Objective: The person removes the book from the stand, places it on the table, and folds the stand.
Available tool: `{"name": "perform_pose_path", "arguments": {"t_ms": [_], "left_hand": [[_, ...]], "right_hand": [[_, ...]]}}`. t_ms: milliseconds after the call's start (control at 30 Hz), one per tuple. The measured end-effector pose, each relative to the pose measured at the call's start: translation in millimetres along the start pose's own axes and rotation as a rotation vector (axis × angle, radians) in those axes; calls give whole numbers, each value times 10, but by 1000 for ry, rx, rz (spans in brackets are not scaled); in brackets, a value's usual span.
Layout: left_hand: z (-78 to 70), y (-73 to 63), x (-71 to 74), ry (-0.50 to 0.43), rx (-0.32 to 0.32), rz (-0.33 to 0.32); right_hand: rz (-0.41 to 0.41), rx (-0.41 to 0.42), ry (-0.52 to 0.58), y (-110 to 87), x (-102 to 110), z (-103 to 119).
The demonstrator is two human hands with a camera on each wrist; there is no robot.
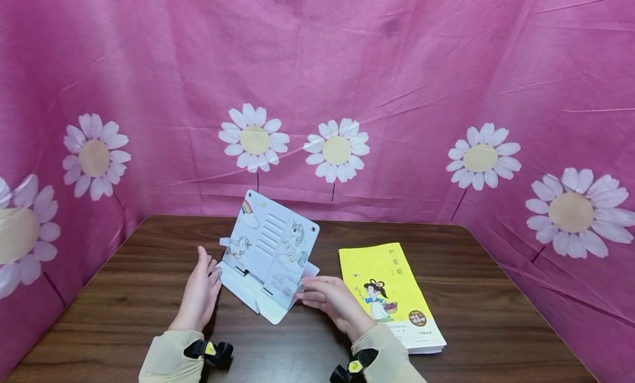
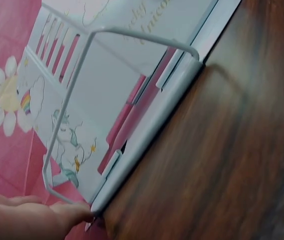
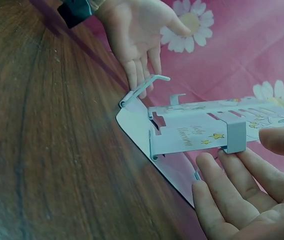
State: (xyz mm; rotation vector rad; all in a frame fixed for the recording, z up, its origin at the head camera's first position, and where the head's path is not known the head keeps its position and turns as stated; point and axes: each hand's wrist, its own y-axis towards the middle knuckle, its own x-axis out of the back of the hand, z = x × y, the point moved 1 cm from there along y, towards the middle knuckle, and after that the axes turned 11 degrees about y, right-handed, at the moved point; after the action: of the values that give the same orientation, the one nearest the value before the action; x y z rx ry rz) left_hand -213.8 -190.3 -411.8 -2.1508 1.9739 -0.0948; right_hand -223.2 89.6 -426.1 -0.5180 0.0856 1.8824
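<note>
A pale book stand (image 1: 270, 239) with unicorn and rainbow prints stands tilted back on the table, turned at an angle. My left hand (image 1: 198, 295) is at its left side, thumb raised and fingertips at the corner of the base. In the right wrist view that left hand (image 3: 134, 37) has straight fingers beside the wire page holder (image 3: 144, 90). On the other side, my right hand (image 1: 337, 303) has its fingertips at the stand's right edge. Its thumb and fingers (image 3: 227, 175) are spread apart near the side clip (image 3: 236, 136).
To the right of the stand lies a thick yellow book (image 1: 367, 267) with a cartoon girl on its cover, close beside my right hand. Both rest on a dark wooden table (image 1: 278, 355). A pink cloth (image 1: 317, 52) with daisies hangs behind and around it.
</note>
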Motion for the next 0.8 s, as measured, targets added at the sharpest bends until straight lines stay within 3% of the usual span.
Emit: {"name": "perform_pose_path", "arguments": {"t_ms": [333, 633, 800], "left_hand": [[13, 1, 49, -14, 1, 7], [-2, -8, -79, 88, 6, -36], [-23, -56, -187, 242, 2, -78]], "right_hand": [[16, -8, 9, -6, -36, -31], [13, -9, 35, -6, -28, -1], [12, -5, 40, -6, -29, 11]]}}
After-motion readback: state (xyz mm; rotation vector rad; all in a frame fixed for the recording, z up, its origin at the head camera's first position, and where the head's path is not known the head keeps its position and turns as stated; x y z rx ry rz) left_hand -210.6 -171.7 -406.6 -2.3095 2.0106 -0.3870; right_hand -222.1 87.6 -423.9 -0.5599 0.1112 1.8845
